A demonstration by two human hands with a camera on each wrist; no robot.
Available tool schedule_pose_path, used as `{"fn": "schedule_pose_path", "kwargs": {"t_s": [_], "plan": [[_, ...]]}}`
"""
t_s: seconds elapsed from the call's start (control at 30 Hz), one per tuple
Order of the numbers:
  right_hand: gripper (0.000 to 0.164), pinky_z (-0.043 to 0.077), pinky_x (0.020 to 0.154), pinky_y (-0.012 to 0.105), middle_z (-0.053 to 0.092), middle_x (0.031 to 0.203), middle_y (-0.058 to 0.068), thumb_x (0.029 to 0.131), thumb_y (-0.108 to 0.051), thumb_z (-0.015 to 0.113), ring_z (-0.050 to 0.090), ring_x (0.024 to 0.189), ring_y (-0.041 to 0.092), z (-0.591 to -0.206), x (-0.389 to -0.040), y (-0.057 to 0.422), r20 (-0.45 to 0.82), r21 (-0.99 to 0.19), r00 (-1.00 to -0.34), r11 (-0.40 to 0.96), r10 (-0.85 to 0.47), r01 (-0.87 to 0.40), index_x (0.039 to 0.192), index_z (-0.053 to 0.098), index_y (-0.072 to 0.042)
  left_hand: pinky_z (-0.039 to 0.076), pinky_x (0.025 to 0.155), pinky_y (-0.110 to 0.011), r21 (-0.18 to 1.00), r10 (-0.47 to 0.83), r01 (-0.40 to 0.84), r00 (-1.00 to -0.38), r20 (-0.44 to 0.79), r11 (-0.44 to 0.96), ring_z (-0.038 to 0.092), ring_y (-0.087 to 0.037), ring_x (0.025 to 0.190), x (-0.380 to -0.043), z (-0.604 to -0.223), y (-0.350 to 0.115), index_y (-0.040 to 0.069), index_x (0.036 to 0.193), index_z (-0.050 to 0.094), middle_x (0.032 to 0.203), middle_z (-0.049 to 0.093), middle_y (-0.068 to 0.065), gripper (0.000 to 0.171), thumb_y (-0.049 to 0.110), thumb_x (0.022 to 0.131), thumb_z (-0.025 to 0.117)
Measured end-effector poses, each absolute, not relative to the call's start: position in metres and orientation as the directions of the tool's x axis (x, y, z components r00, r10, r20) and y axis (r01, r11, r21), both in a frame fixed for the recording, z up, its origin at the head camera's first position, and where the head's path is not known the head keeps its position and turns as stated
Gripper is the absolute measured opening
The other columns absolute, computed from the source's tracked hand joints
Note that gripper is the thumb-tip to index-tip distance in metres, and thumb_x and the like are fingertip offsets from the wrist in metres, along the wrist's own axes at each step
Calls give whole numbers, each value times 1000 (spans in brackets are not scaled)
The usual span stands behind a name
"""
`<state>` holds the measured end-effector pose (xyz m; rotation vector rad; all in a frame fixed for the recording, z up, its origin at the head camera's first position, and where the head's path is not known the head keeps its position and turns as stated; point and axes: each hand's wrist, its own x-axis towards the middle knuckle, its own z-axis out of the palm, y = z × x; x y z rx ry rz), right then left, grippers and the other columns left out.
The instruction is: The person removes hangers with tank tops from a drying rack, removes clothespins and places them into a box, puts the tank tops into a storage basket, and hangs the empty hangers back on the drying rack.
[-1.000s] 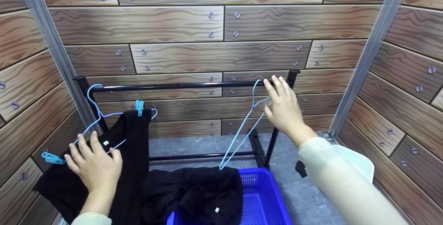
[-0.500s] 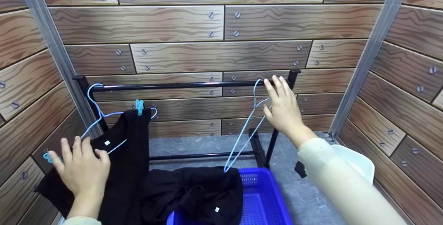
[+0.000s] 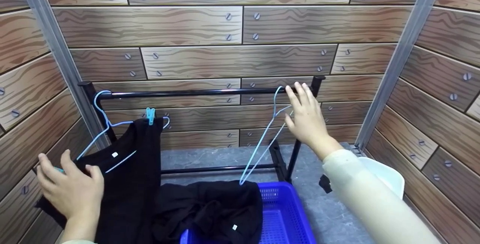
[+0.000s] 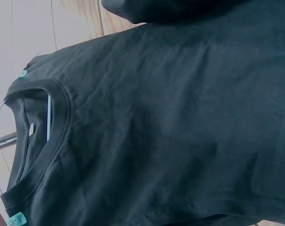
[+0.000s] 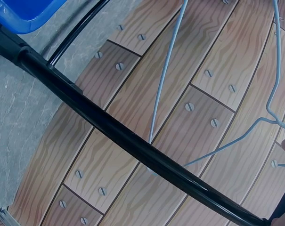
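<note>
A black T-shirt [image 3: 127,184] hangs on a blue wire hanger [image 3: 103,112] at the left end of the rack's bar. A light blue clothespin [image 3: 150,116] clips its far shoulder; another clothespin [image 4: 17,219] shows at the collar's lower side in the left wrist view. My left hand [image 3: 71,189], fingers spread and slightly bent, is over the near shoulder and partly hides the peg there. My right hand [image 3: 307,118] is at the bar's right end, fingers straight, beside a bare light blue hanger [image 3: 258,144] hooked on the bar.
Below the rack [image 3: 187,93], a blue plastic basket [image 3: 288,214] holds a heap of black cloth [image 3: 210,206]. On the right, a pale basin [image 3: 386,174] stands partly behind my sleeve, near a small black scrap [image 3: 325,184]. Wood-patterned walls [image 3: 240,26] enclose the area.
My left hand has moved left and down across the shirt's near shoulder, covering most of the peg there. The bare hanger has swayed slightly; my right hand stays at the bar.
</note>
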<state>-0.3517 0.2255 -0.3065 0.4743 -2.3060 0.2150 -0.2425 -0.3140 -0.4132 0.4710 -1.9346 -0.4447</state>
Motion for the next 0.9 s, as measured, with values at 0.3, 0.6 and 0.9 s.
{"fn": "schedule_pose_path", "kwargs": {"t_s": [0.3, 0.6, 0.9], "plan": [[78, 19, 105, 55, 21, 149, 11, 79, -22, 64, 11, 139, 30, -309, -353, 225, 716, -19, -645, 916, -267, -401, 145, 25, -17, 7, 110, -48, 565, -573, -129, -328, 751, 815, 19, -35, 137, -245, -424, -313, 6, 144, 13, 151, 10, -19, 80, 23, 79, 56], [80, 19, 105, 54, 19, 150, 10, 78, -20, 65, 10, 139, 29, -308, -353, 226, 707, -28, -656, 916, -265, -400, 146, 23, -18, -16, 102, -55, 711, -758, -287, -378, 532, 642, 15, -37, 134, -239, -435, -317, 1, 145, 6, 149, 15, -18, 88, 32, 79, 54], [79, 20, 104, 56, 19, 150, 11, 78, -20, 64, 10, 139, 30, -309, -353, 227, 712, -22, -649, 915, -268, -402, 146, 23, -18, 14, 101, -55, 690, -720, -212, -273, 638, 692, 31, -44, 119, -240, -444, -320, -9, 109, 52, 118, 44, -26, 42, 26, 86, 47]]}}
